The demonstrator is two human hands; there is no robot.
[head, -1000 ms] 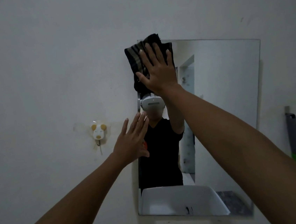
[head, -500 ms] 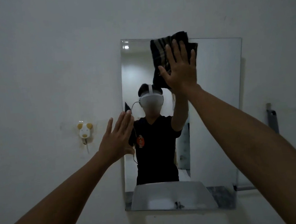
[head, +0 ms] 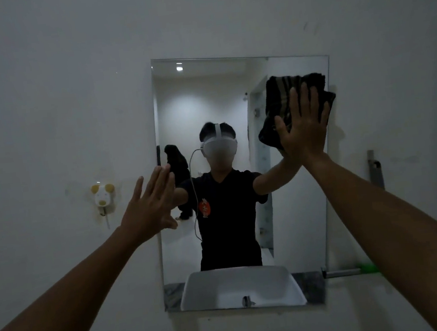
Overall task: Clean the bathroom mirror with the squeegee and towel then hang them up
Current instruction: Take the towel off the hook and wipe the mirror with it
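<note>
Wiping stage. The right hand, fingers spread flat, presses the towel against the mirror at its upper right; the left hand is open and empty. The squeegee already hangs (right wall); the towel remains to hang, presumably on the hook.

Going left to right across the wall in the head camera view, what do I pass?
Dog-shaped hook → left hand, flat at the mirror's left edge → right hand pressing the towel on the glass → squeegee hanging on the wall.
</note>
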